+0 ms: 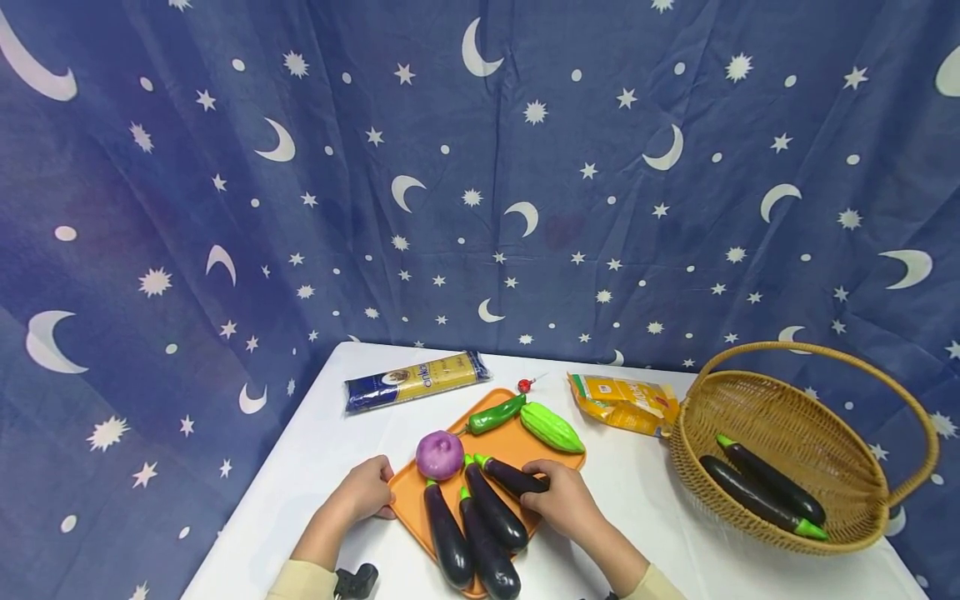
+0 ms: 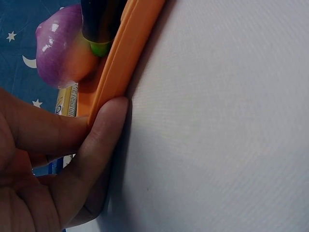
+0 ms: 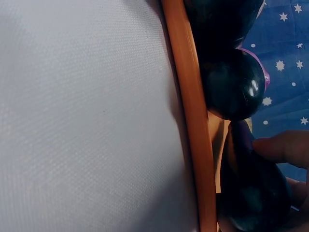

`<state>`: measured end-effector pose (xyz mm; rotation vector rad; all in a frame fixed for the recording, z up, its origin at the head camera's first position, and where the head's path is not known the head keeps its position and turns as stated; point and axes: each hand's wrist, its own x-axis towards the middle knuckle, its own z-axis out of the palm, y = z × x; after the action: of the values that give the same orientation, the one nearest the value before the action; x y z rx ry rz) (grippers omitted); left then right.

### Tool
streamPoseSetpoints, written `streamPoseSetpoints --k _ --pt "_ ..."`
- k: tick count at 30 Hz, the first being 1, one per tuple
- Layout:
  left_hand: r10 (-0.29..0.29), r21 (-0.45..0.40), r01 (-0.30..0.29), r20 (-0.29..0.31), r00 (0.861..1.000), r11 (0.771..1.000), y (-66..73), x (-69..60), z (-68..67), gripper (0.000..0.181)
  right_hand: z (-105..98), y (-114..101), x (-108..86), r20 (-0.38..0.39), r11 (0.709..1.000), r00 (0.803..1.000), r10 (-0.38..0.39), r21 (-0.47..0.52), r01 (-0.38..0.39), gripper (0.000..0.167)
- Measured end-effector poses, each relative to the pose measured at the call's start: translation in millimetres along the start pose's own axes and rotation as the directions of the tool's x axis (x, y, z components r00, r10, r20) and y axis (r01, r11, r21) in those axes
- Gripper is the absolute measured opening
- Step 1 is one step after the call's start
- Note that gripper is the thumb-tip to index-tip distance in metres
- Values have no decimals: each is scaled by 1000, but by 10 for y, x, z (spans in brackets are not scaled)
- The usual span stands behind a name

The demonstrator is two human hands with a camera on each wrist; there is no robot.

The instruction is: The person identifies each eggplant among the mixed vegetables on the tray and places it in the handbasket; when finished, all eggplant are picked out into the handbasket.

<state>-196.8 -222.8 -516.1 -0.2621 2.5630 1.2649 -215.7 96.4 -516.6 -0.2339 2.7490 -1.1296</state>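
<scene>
An orange tray (image 1: 495,444) lies on the white table in the head view. My left hand (image 1: 366,490) pinches its left rim between thumb and fingers, as the left wrist view shows at the tray's edge (image 2: 118,72). My right hand (image 1: 566,498) grips the lower end of an eggplant (image 1: 512,477) on the tray's right side. Three more eggplants (image 1: 489,546) lie side by side toward the near end. A purple onion (image 1: 439,455), a green chili pepper (image 1: 497,414) and a light green bitter melon (image 1: 552,427) are on the tray's far part.
A wicker basket (image 1: 693,492) with an arched handle stands at the right, holding two eggplants (image 1: 772,483). Behind the tray lie a blue and yellow pasta pack (image 1: 417,382), a small red item (image 1: 524,386) and an orange bag (image 1: 626,403). A starry blue curtain (image 1: 450,125) hangs behind the table.
</scene>
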Motion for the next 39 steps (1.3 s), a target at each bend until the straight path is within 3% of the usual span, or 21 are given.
streamPoseSetpoints --k 12,39 --pt "11 -2 -11 -2 1000 1000 -10 -8 9 21 -150 -57 -5 -19 997 1000 14 75 -13 41" --pt "1 19 -1 -4 1000 1000 -28 9 7 21 -493 -117 -10 -130 987 988 82 145 -62 43"
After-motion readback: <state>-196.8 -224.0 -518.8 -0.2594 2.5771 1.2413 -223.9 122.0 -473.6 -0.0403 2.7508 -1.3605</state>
